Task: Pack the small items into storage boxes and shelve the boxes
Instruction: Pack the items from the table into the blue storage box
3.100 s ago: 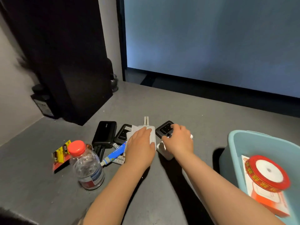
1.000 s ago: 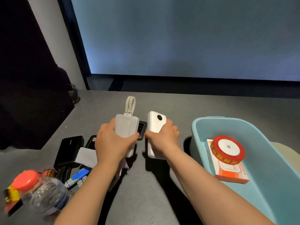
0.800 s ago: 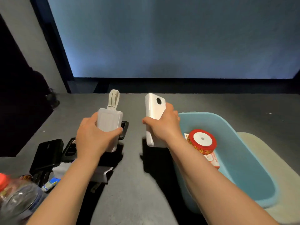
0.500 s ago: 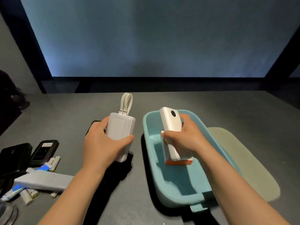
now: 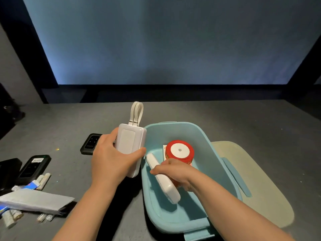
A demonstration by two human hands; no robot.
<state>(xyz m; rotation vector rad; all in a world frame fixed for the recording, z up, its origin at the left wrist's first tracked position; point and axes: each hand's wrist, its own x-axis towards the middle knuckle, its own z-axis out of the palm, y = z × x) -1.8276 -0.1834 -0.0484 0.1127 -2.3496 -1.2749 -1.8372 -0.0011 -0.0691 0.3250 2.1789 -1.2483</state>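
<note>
Head view. Dark grey matte tabletop (image 5: 225, 119), carrying all items listed. Light blue oval plastic storage box (image 5: 205, 141), right of centre, open, resting on the tabletop; a pale beige flat lid or mat (image 5: 257, 180) lies under and beside its right side. Inside the box: red ribbon spool with a white round core (image 5: 179, 151), sitting on a white and orange flat carton (image 5: 164, 150) that is mostly hidden. Right hand (image 5: 175, 173), inside the box, grip closed around a slim white rectangular power bank (image 5: 164, 183), held tilted with its near end low over the box floor; contact with the floor cannot be told. Left hand (image 5: 111, 162), at the box's left rim, grip closed around a thick white power bank with a looped white cable on top (image 5: 130, 146), held upright above the tabletop. Small black rectangular device with faint buttons (image 5: 91, 143), flat on the tabletop just left of the left hand. Black device with a white label (image 5: 34, 166), further left, beside another black block (image 5: 8, 171) at the frame edge. Grey-white folded packet (image 5: 34, 200), near left, lying across a blue and white tube (image 5: 29, 186) and several small white cylinders (image 5: 10, 220). Large pale blue screen (image 5: 165, 40), behind the tabletop.
</note>
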